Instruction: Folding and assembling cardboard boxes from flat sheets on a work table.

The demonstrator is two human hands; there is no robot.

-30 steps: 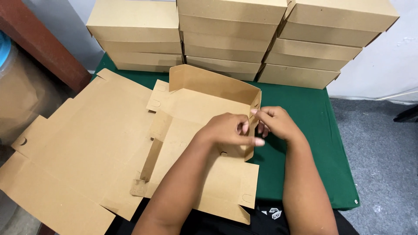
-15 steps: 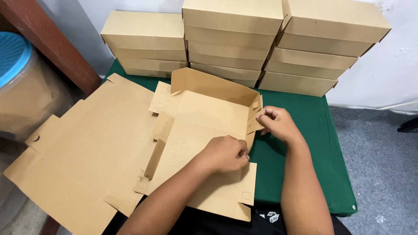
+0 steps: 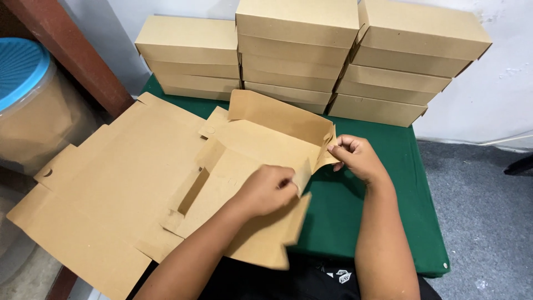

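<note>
A half-folded brown cardboard box [image 3: 261, 150] lies on the green table [image 3: 400, 166], its far wall standing up. My left hand [image 3: 266, 189] pinches the box's right side flap near its front end and holds it raised. My right hand [image 3: 355, 155] grips the far right corner of the box, where the side flap meets the upright back wall. Both forearms reach in from the bottom edge.
A pile of flat cardboard blanks [image 3: 105, 189] lies to the left, overhanging the table. Three stacks of finished brown boxes [image 3: 300, 50] line the back against the white wall. A tub with a blue lid [image 3: 22, 72] stands at far left beside a wooden post [image 3: 78, 50].
My left hand has moved away from my right, sliding toward me along the right side flap. My right hand stays at the far corner. The view has shifted slightly.
</note>
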